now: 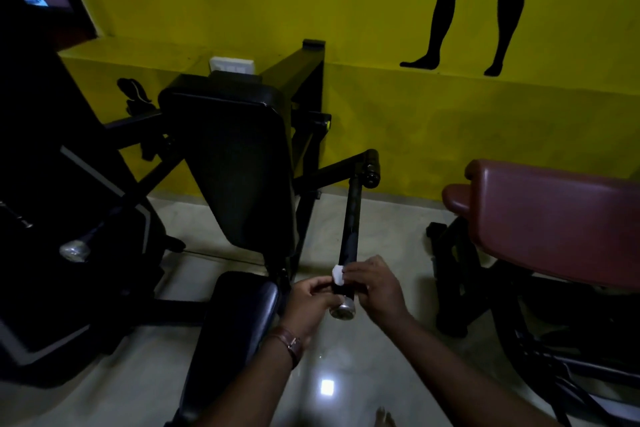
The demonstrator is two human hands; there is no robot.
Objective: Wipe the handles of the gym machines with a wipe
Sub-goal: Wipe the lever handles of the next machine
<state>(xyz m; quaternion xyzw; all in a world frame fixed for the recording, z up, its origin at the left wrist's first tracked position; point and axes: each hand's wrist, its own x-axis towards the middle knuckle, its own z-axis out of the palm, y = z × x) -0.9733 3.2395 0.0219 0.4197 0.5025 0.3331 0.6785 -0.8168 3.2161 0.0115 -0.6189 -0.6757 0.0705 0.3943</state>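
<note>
1. Far to the left of our hands, a second handle (77, 248) with a dull metal end cap sticks out of the dark machine. From here we cannot tell whether it has been wiped, so we judge it as still to do.
2. Just left of our hands sit the black padded seat (239, 315) and the tall black back pad (242, 163), both smooth, rounded vinyl with a faint sheen.
3. Our left hand (311, 302), a brown leather strap on its wrist, has its fingers curled against the near end of the handle (349, 236) close to the cap; it appears to steady the bar, though how firmly is hard to tell in this dim light.
4. Between our hands lies the small white wipe (338, 274), crumpled and soft, pressed on the handle just above the round silver end cap (342, 309).
5. Our right hand (377, 288) pinches the wipe against the bar with curled fingers.
6. The handle is a long black cylinder running up and away from our hands to a thick round joint; the wipe is at its near end, so we judge most of its length remains.
7. To the right of our hands stands a maroon padded bench (547, 215), glossy and rounded; no handle shows there.
</note>
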